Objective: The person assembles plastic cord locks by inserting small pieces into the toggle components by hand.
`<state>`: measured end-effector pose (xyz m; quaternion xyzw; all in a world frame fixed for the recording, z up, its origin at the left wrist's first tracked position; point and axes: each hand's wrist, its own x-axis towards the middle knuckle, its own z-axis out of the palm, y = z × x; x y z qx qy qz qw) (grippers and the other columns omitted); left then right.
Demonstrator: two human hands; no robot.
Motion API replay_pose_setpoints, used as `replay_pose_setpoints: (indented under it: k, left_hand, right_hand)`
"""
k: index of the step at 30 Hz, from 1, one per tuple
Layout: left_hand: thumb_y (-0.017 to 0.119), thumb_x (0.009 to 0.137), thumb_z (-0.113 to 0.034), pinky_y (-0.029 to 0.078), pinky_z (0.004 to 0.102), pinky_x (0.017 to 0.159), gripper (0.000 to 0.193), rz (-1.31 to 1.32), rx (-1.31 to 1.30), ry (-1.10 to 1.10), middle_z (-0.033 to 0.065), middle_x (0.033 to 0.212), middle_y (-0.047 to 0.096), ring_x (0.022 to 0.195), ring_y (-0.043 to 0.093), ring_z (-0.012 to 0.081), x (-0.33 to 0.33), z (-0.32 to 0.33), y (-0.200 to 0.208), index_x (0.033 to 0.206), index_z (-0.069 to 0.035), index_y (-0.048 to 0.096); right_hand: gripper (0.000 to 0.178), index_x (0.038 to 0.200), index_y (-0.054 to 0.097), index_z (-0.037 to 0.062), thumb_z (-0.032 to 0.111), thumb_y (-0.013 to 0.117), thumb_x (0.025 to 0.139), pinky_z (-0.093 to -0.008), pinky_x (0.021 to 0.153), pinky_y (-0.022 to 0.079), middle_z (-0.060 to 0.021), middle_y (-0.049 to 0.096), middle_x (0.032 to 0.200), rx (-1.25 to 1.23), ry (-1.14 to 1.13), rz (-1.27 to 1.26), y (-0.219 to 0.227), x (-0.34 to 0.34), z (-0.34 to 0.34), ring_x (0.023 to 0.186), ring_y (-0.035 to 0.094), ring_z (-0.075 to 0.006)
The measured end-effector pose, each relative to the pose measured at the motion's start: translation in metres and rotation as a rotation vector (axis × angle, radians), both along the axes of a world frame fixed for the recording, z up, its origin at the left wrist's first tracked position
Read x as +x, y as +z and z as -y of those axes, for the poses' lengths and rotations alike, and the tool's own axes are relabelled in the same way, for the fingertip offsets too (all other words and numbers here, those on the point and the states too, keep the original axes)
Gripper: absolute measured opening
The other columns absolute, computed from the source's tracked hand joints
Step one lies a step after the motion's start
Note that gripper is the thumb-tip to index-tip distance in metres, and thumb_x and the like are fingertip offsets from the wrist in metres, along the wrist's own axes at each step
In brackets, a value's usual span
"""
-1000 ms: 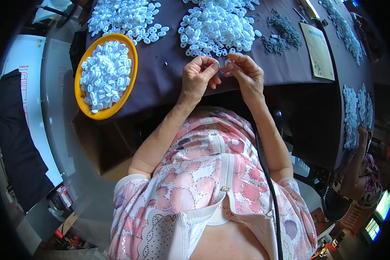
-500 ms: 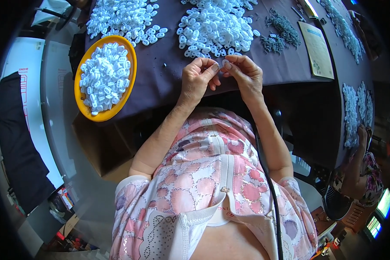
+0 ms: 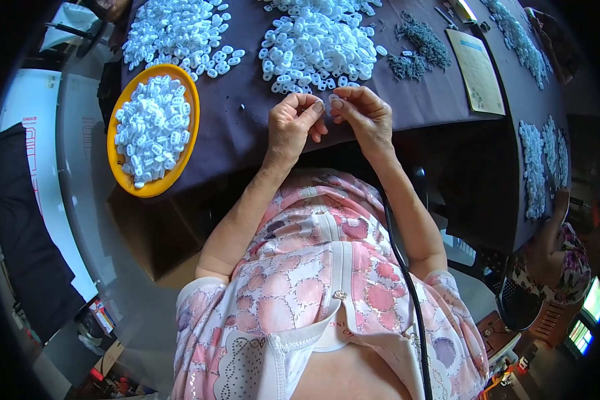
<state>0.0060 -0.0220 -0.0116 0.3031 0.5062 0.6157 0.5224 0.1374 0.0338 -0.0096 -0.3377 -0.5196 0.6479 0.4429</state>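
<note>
At the near edge of the cloth-covered table, my left hand [image 3: 292, 127] and my right hand [image 3: 366, 122] meet almost fingertip to fingertip. A small white oval plastic piece [image 3: 333, 98] is pinched between my right thumb and forefinger. My left thumb and forefinger are pressed together too, but whatever they hold is too small to make out. Just beyond my fingers lies a big heap of white oval plastic pieces with holes [image 3: 316, 53]. To the right of that heap is a pile of small grey parts [image 3: 423, 45].
An orange oval basin [image 3: 192, 123] full of white pieces stands at the table's left edge. Behind it spreads another white heap [image 3: 176, 33]. A tan paper envelope [image 3: 476, 73] lies at the right. Another person's arm [image 3: 554, 212] is near white rows farther right.
The whole view has shifted slightly, so the table things appear farther left. My hands stay close together, both still pinching, with little visible change in grip.
</note>
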Motion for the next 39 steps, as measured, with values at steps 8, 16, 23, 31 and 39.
replay_pose_setpoints:
  k: [8, 16, 23, 31, 39]
  left_hand:
    - [0.057, 0.085, -0.009, 0.042, 0.0182, 0.042, 0.009, 0.000, 0.001, 0.008, 0.0037, 0.068, 0.058, 0.051, 0.055, 0.0078, 0.0002, -0.0007, -0.0004, 0.085, 0.000, 0.058]
    - [0.057, 0.085, -0.008, 0.042, 0.0182, 0.042, 0.009, 0.011, -0.003, 0.033, 0.0036, 0.068, 0.058, 0.051, 0.055, 0.0077, 0.0008, 0.0011, 0.0010, 0.085, 0.000, 0.057]
    - [0.058, 0.085, -0.009, 0.042, 0.0185, 0.043, 0.010, 0.003, -0.014, 0.002, 0.0055, 0.074, 0.060, 0.052, 0.056, 0.0091, -0.0006, 0.0003, -0.0032, 0.089, 0.000, 0.057]
    - [0.058, 0.085, -0.009, 0.043, 0.0184, 0.043, 0.010, -0.034, -0.018, 0.001, 0.0046, 0.072, 0.059, 0.053, 0.056, 0.0090, -0.0008, -0.0002, -0.0026, 0.089, 0.000, 0.057]
    - [0.059, 0.085, -0.008, 0.044, 0.0180, 0.044, 0.009, -0.029, -0.033, -0.004, 0.0044, 0.072, 0.060, 0.054, 0.057, 0.0087, 0.0005, 0.0009, -0.0009, 0.088, 0.000, 0.059]
  right_hand:
    - [0.013, 0.092, 0.063, 0.0012, 0.005, 0.065, 0.080, -0.0183, 0.057, 0.048, -0.0005, 0.062, 0.076, 0.046, -0.008, 0.058, -0.0009, -0.0015, 0.0020, 0.067, 0.057, -0.0048]
    - [0.013, 0.093, 0.062, 0.0003, 0.003, 0.064, 0.080, -0.0189, 0.056, 0.050, -0.0021, 0.063, 0.076, -0.010, -0.020, 0.011, -0.0008, 0.0009, 0.0008, 0.066, 0.059, -0.0061]
    - [0.015, 0.095, 0.063, -0.0001, 0.002, 0.063, 0.080, -0.0199, 0.060, 0.051, -0.0029, 0.064, 0.082, 0.008, -0.019, 0.041, -0.0045, 0.0014, 0.0005, 0.071, 0.060, -0.0067]
    - [0.017, 0.096, 0.062, -0.0009, -0.001, 0.062, 0.080, -0.0202, 0.062, 0.051, -0.0034, 0.065, 0.083, 0.024, -0.011, 0.059, -0.0021, 0.0005, 0.0007, 0.072, 0.060, -0.0075]
    - [0.016, 0.095, 0.063, 0.0003, 0.001, 0.064, 0.080, -0.0193, 0.061, 0.050, -0.0024, 0.065, 0.082, 0.060, 0.008, 0.061, -0.0034, 0.0008, 0.0027, 0.072, 0.060, -0.0066]
